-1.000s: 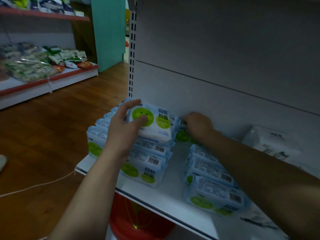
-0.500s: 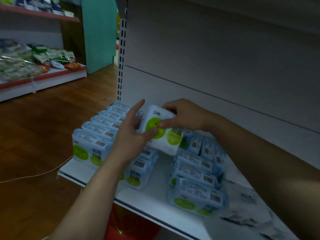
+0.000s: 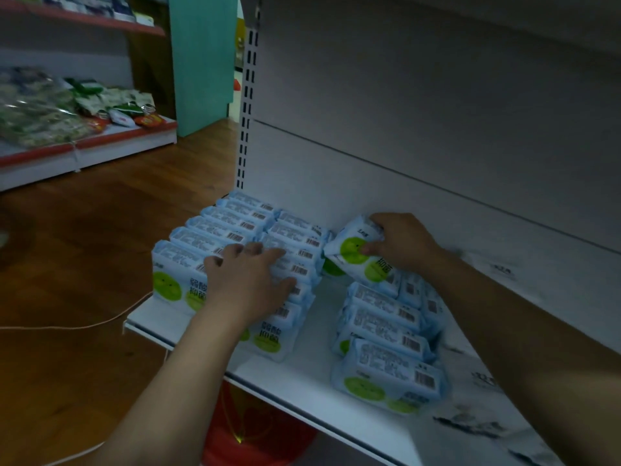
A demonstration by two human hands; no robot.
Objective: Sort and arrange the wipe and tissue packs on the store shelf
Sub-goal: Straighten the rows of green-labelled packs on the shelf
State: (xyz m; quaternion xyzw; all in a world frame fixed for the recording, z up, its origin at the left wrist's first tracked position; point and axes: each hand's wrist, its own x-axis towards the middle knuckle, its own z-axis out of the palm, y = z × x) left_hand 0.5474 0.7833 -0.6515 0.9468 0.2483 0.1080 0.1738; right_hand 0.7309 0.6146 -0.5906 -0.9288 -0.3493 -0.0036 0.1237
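Right hand (image 3: 401, 242) grips a soft wipe pack (image 3: 356, 253) near the shelf (image 3: 302, 381) back; left hand (image 3: 248, 280) rests flat, fingers straight, on packed rows (image 3: 235, 230).

The wipe packs (image 3: 386, 378) look like soft, slightly glossy plastic film. The shelf (image 3: 302, 381) is smooth, matt painted metal. The floor (image 3: 84, 247) is polished wood.
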